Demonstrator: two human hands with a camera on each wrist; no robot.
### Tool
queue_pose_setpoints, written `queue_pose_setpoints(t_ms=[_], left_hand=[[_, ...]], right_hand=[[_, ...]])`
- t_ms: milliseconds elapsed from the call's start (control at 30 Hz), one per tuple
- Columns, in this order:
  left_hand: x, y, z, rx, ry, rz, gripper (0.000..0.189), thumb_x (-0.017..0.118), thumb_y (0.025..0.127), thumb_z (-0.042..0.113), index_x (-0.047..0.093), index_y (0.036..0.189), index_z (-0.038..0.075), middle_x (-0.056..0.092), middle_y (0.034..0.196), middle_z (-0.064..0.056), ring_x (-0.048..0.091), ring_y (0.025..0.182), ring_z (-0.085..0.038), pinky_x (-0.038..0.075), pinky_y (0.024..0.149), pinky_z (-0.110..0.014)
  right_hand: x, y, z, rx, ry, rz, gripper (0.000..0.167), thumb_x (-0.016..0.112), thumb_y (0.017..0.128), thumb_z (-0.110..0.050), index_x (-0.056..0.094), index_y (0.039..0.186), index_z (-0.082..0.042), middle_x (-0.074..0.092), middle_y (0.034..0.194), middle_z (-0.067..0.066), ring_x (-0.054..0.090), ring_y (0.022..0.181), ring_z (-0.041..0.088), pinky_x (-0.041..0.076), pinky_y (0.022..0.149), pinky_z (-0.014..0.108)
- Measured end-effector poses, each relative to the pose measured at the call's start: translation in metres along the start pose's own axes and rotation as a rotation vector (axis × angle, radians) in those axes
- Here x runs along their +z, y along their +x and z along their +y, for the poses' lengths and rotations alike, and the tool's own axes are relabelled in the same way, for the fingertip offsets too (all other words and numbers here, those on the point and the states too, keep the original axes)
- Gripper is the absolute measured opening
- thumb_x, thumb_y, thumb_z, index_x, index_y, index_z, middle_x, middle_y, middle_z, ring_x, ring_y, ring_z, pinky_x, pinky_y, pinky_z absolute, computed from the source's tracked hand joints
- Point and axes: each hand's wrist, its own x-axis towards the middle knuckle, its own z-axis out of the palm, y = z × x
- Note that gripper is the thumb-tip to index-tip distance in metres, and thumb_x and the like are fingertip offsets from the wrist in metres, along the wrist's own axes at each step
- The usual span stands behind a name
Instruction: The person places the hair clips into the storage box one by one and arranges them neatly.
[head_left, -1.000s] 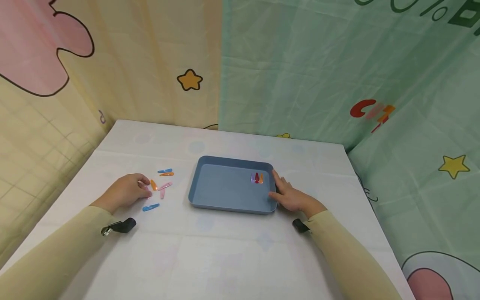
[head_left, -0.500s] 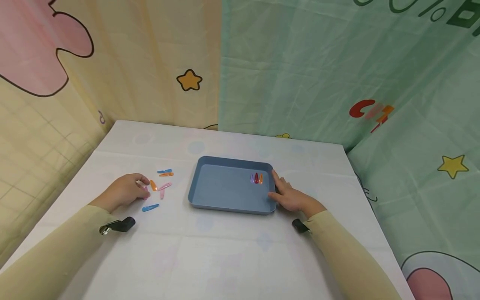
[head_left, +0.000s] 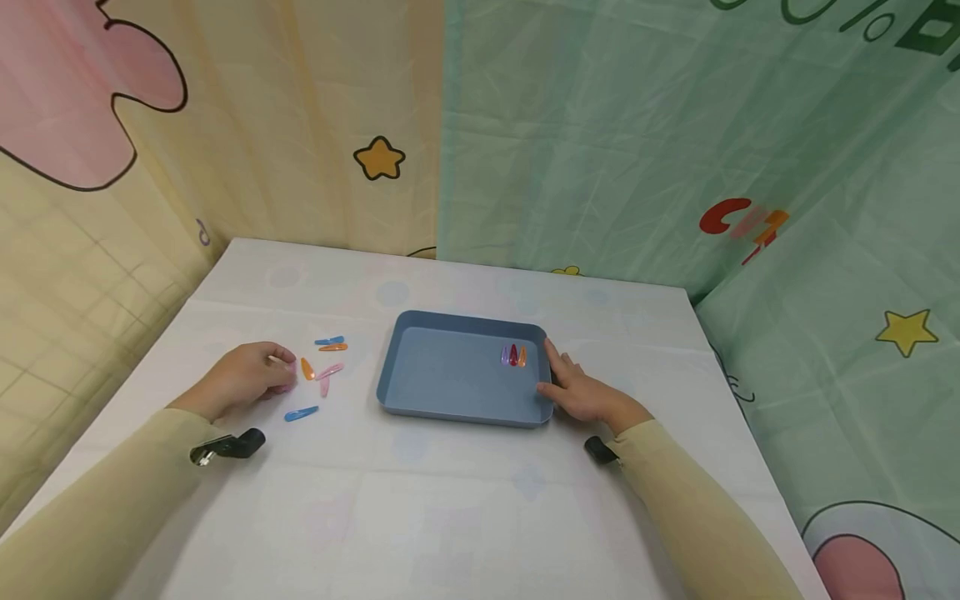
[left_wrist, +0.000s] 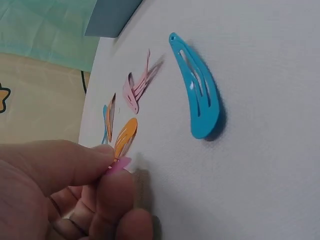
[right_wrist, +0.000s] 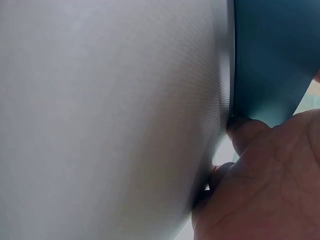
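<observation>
My left hand (head_left: 243,377) pinches a bright pink snap hair clip (left_wrist: 118,165) between thumb and index finger, with most of the clip hidden behind the fingertips. Close by on the white cloth lie an orange clip (head_left: 307,369), two light pink clips (left_wrist: 134,95) crossing near each other, and a blue clip (left_wrist: 197,90). Farther back, another blue clip (head_left: 328,341) lies beside a second orange one (head_left: 334,348). My right hand (head_left: 588,396) rests against the right side of a blue-grey tray (head_left: 442,383), fingers extended along it. Inside, purple, red (head_left: 513,356) and orange clips stand in a row.
The table (head_left: 420,517) has a pale patterned cloth. Printed curtains (head_left: 562,150) hang behind it and on both sides. Black wrist-camera mounts (head_left: 243,443) stick out from both sleeves.
My left hand has drawn slightly back and to the left with the bright pink clip pinched in it. The right hand, the tray and the other clips have stayed put.
</observation>
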Motion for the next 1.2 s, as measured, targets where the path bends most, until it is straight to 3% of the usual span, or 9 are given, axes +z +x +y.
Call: queue_pose_setpoints(t_ms=[233,500,733,1033,1200], left_hand=[[-0.006,0.006,0.011,0.136,-0.058,0.107,0.049,0.069,0.102,0.025,0.055,0.141,-0.001,0.074,0.106,-0.011,0.066,0.086,-0.020,0.051,0.073,-0.027],[-0.006,0.011,0.046,0.260,-0.106,0.213,0.042,0.066,0.105,0.033,0.062,0.137,0.006,0.076,0.114,-0.013,0.071,0.104,-0.032,0.056,0.080,-0.026],[-0.001,0.017,0.077,0.312,-0.167,0.183,0.042,0.071,0.102,0.031,0.064,0.137,0.008,0.071,0.118,-0.011,0.071,0.106,-0.014,0.053,0.081,-0.014],[0.017,0.029,0.112,0.351,-0.191,0.148,0.038,0.072,0.100,0.024,0.066,0.135,0.010,0.070,0.116,-0.011,0.067,0.104,-0.024,0.054,0.076,-0.020],[0.031,0.036,0.131,0.394,-0.200,0.124,0.037,0.072,0.100,0.019,0.067,0.135,0.009,0.072,0.117,-0.010,0.068,0.107,-0.024,0.055,0.085,-0.024]], right_hand=[[-0.001,0.000,0.000,0.011,0.002,-0.009,0.088,0.044,0.111,-0.049,-0.017,0.168,-0.022,-0.005,0.177,0.019,-0.007,0.161,0.049,0.004,0.127,0.070],[-0.002,-0.001,0.000,0.006,0.009,-0.002,0.087,0.043,0.111,-0.047,-0.017,0.168,-0.020,-0.005,0.177,0.018,-0.007,0.161,0.048,0.003,0.127,0.069],[-0.001,0.000,0.000,0.004,0.012,-0.003,0.087,0.043,0.111,-0.047,-0.017,0.168,-0.020,-0.005,0.177,0.017,-0.008,0.162,0.048,0.003,0.127,0.068],[-0.001,0.000,-0.001,0.003,0.010,-0.010,0.087,0.043,0.111,-0.047,-0.018,0.168,-0.021,-0.006,0.177,0.017,-0.008,0.162,0.048,0.003,0.127,0.068],[-0.001,0.000,-0.003,0.001,0.008,-0.009,0.087,0.043,0.111,-0.047,-0.018,0.168,-0.021,-0.006,0.177,0.017,-0.008,0.162,0.048,0.003,0.127,0.068]])
